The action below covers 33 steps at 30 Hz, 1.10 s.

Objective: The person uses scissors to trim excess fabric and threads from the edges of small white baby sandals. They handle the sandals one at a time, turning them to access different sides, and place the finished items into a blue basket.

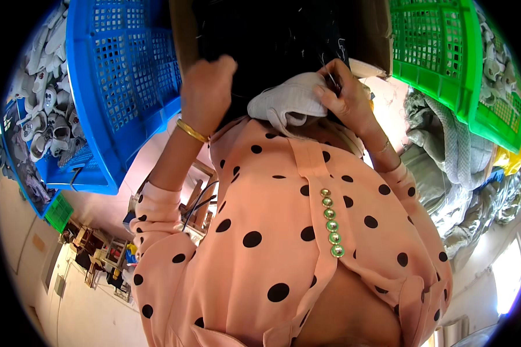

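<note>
Two hands raised, frame top | blue crate (121,87) upper left | left hand (207,92) closed, contents hidden | right hand (344,95) pinches white shoe upper (292,103) top centre; best gripped firmly at its edge | green crate (440,58) upper right

peach-pink blouse with black polka dots (260,243), loose light fabric, dots uneven in size. plain placket strip runs down the front, no dots on it. column of six small round green-gold buttons (331,222) set along that placket. long sleeves, same dotted fabric, gathered cuffs pushed up both forearms. thin gold bangle (191,131) on the left wrist. fine thin bracelet (382,149) on the right wrist, detail too small to read.
</note>
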Each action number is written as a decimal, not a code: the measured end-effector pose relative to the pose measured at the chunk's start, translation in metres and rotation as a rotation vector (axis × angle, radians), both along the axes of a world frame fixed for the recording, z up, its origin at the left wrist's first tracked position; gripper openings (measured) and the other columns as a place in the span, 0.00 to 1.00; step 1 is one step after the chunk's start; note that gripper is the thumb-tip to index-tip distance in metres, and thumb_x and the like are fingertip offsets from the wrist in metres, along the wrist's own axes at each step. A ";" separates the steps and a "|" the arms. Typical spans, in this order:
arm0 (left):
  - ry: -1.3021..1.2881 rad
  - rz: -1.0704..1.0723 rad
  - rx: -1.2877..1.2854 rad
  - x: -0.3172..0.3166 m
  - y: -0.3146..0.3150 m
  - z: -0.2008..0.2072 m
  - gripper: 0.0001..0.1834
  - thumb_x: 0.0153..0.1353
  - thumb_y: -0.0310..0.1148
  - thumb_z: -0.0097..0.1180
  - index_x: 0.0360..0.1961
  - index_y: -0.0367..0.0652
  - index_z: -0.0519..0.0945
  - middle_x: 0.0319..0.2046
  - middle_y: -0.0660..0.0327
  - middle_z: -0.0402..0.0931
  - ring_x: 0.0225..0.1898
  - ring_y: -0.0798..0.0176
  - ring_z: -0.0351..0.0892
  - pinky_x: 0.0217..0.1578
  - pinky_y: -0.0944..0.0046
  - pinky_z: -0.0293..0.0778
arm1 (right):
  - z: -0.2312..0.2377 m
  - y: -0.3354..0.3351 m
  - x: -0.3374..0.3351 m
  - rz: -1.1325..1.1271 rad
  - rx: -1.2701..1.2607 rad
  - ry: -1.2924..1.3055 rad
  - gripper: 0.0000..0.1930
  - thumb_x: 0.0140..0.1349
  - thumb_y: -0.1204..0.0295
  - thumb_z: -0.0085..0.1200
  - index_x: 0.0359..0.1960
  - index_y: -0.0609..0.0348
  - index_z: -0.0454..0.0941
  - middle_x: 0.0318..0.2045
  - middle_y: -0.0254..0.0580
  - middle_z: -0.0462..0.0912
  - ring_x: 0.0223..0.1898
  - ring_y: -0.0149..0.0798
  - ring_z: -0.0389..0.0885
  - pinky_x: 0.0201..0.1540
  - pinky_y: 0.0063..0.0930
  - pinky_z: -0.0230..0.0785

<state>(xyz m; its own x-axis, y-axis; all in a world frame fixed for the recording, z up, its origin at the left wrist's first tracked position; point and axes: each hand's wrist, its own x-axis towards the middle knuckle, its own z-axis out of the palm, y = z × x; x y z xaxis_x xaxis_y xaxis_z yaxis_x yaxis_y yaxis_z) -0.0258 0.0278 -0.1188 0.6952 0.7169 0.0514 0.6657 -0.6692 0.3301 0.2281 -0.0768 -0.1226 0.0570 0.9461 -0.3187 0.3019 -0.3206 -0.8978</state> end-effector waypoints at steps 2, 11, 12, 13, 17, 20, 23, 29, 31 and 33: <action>0.024 0.072 0.177 0.010 0.014 0.017 0.10 0.58 0.28 0.56 0.42 0.45 0.79 0.35 0.56 0.79 0.41 0.52 0.76 0.46 0.55 0.68 | 0.009 0.001 0.000 0.010 -0.065 0.035 0.22 0.55 0.59 0.62 0.41 0.63 0.69 0.30 0.41 0.76 0.30 0.30 0.71 0.36 0.23 0.66; -0.229 -0.056 -0.188 0.033 -0.020 0.023 0.16 0.52 0.37 0.64 0.44 0.52 0.84 0.40 0.65 0.82 0.54 0.57 0.71 0.61 0.50 0.55 | 0.010 0.000 0.002 -0.013 -0.070 0.162 0.21 0.56 0.62 0.63 0.43 0.62 0.70 0.32 0.36 0.75 0.29 0.25 0.67 0.35 0.18 0.64; -0.220 -0.066 -0.216 0.034 -0.023 0.019 0.14 0.53 0.36 0.64 0.42 0.52 0.84 0.39 0.66 0.82 0.53 0.59 0.72 0.61 0.51 0.54 | 0.008 -0.001 0.002 -0.018 -0.055 0.165 0.21 0.56 0.63 0.63 0.44 0.62 0.70 0.32 0.35 0.75 0.29 0.25 0.67 0.35 0.18 0.64; -0.211 -0.076 -0.243 0.034 -0.024 0.014 0.13 0.53 0.35 0.63 0.41 0.51 0.84 0.38 0.66 0.83 0.52 0.60 0.73 0.61 0.53 0.54 | 0.004 -0.003 0.002 -0.022 -0.039 0.167 0.20 0.56 0.64 0.63 0.44 0.62 0.70 0.33 0.34 0.75 0.29 0.24 0.67 0.35 0.17 0.64; -0.270 -0.095 -0.134 0.036 -0.023 0.014 0.04 0.55 0.31 0.61 0.32 0.46 0.84 0.31 0.64 0.83 0.44 0.61 0.77 0.57 0.55 0.61 | -0.006 -0.006 0.011 -0.012 -0.042 0.171 0.18 0.57 0.67 0.62 0.45 0.61 0.71 0.33 0.33 0.76 0.30 0.23 0.67 0.36 0.16 0.64; -0.514 -0.011 -0.437 0.038 -0.021 0.003 0.05 0.61 0.30 0.56 0.33 0.42 0.81 0.32 0.63 0.82 0.37 0.66 0.77 0.46 0.63 0.69 | -0.005 -0.004 0.011 -0.016 -0.035 0.213 0.17 0.59 0.68 0.60 0.47 0.60 0.71 0.35 0.32 0.76 0.32 0.23 0.69 0.38 0.16 0.66; -0.818 0.299 -1.146 0.048 -0.036 0.005 0.08 0.68 0.32 0.50 0.37 0.39 0.77 0.33 0.63 0.80 0.33 0.72 0.74 0.37 0.74 0.70 | 0.003 0.002 0.006 -0.009 -0.052 0.218 0.19 0.59 0.66 0.60 0.48 0.60 0.72 0.34 0.35 0.78 0.32 0.24 0.72 0.38 0.17 0.68; -0.904 0.249 -1.366 0.048 -0.028 0.014 0.10 0.71 0.34 0.46 0.33 0.42 0.70 0.23 0.68 0.67 0.25 0.76 0.60 0.28 0.75 0.60 | 0.012 -0.004 -0.009 0.088 0.082 -0.024 0.24 0.59 0.56 0.59 0.47 0.62 0.72 0.29 0.48 0.81 0.28 0.39 0.81 0.35 0.26 0.72; -1.003 0.280 -1.424 0.046 -0.029 0.016 0.09 0.70 0.34 0.46 0.32 0.42 0.70 0.22 0.69 0.63 0.24 0.76 0.57 0.26 0.75 0.57 | 0.011 -0.005 -0.009 0.098 0.061 -0.062 0.25 0.58 0.54 0.59 0.47 0.62 0.72 0.30 0.50 0.81 0.30 0.44 0.82 0.35 0.28 0.72; -1.200 0.337 -1.497 0.044 -0.031 0.023 0.09 0.70 0.33 0.47 0.32 0.42 0.70 0.21 0.70 0.61 0.24 0.76 0.55 0.26 0.76 0.55 | 0.007 -0.005 -0.007 0.095 0.039 -0.078 0.25 0.58 0.55 0.60 0.48 0.62 0.72 0.31 0.49 0.81 0.31 0.40 0.82 0.37 0.27 0.72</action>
<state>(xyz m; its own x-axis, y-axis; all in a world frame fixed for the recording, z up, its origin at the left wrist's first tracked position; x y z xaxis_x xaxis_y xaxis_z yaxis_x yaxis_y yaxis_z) 0.0182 -0.0036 -0.0958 0.6158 0.7000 -0.3617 -0.2825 0.6247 0.7279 0.2212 -0.0815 -0.1158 -0.0101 0.9601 -0.2796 0.3990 -0.2525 -0.8815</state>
